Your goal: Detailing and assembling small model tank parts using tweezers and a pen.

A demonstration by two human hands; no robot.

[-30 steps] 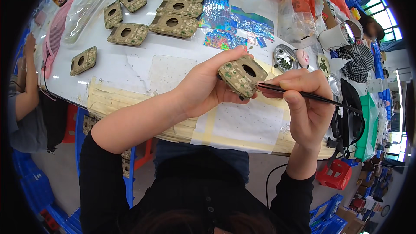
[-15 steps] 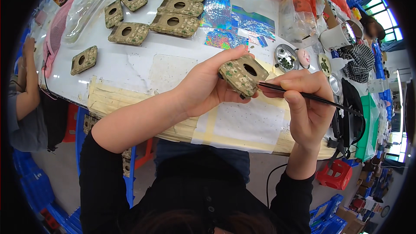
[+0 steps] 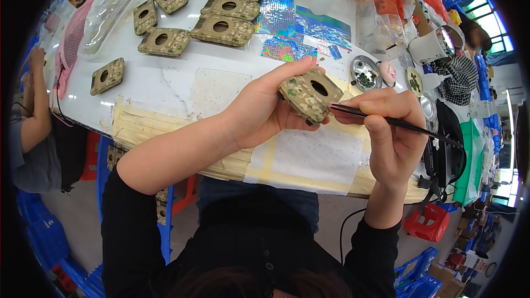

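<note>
In my left hand [image 3: 259, 105] is a camouflage-patterned model tank hull [image 3: 302, 92], tilted, with a round dark hole in its top. The fingers wrap it from below and behind. My right hand [image 3: 393, 127] is closed on black tweezers [image 3: 397, 122], their tips at the hull's right edge. Whether the tips pinch a small part is too small to tell. Beyond my hands lies a small metal dish [image 3: 365, 73] with tiny dark green pieces. A paler dish [image 3: 413, 81] with green pieces stands right of it.
More camouflage hulls [image 3: 221, 30] stand in a row and loosely at the back left, one [image 3: 107, 76] apart. Shiny holographic sheets [image 3: 287, 48] lie at the back middle. White paper [image 3: 309, 157] is taped at the front edge. Another person's arm [image 3: 37, 96] rests at the left.
Almost nothing differs. The tweezers and my right hand have shifted very slightly to the right; the hull stays in place in my left hand.
</note>
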